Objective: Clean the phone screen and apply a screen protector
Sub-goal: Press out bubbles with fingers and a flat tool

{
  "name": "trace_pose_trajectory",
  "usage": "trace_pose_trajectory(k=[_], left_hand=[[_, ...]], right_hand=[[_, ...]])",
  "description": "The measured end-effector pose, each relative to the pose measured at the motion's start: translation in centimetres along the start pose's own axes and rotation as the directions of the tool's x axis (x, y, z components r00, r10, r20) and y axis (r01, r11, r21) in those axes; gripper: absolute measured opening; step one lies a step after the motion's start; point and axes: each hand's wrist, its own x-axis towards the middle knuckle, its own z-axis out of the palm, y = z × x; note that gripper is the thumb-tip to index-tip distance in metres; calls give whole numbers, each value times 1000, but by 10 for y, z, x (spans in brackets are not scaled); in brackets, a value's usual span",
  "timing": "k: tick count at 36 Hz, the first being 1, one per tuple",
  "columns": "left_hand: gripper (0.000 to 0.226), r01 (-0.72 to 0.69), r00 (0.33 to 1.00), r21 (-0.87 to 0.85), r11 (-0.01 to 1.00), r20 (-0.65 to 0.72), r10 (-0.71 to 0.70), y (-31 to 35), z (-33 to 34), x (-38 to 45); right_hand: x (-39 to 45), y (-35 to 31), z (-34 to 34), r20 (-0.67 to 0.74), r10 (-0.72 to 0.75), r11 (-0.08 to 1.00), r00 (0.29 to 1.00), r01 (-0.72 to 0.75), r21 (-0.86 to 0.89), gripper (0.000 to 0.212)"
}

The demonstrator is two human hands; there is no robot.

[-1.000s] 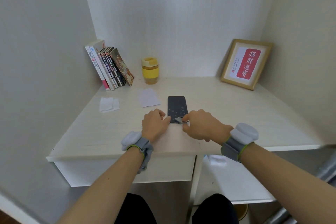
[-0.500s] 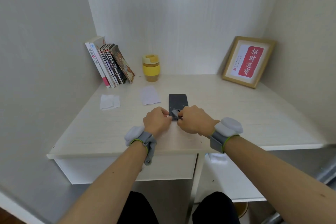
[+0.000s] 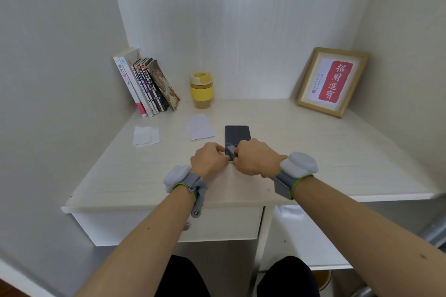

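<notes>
A dark phone (image 3: 237, 134) lies flat, screen up, on the pale desk (image 3: 313, 152), its near end hidden under my hands. My left hand (image 3: 209, 160) rests at the phone's near left corner, fingers curled against its edge. My right hand (image 3: 256, 159) covers the near right part and pinches a small grey film or wipe (image 3: 230, 150) held over the screen. A white sheet (image 3: 199, 126) lies just left of the phone. A folded white cloth (image 3: 146, 136) lies further left.
A row of books (image 3: 147, 84) leans against the back left wall. A yellow cup with a lid (image 3: 201, 90) stands behind the phone. A framed red print (image 3: 334, 82) leans at the back right. A drawer front (image 3: 169, 226) sits under the desk edge.
My right hand has moved left and forward over the phone's near end, close against my left hand. The grey piece now lies further up the screen.
</notes>
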Motion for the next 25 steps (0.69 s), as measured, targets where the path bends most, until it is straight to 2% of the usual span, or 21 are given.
trace_pose_trajectory(k=[5,12,17,25], left_hand=[[34,4,1000,-24,1000,25,-3,-2,0,5],[29,15,999,-58,998,49,-12,-3,0,13],[34,19,997,-76,997,72,-13,-3,-2,15],[51,55,993,-90,994,113,-45,1,-7,16]], right_hand=[[-11,3,-3,30,-6,1000,1000,6,12,26],[8,-1,0,-18,-5,999,1000,6,49,21],[8,1,6,-13,-6,998,1000,7,64,26],[11,2,3,-28,-15,999,1000,16,39,13]])
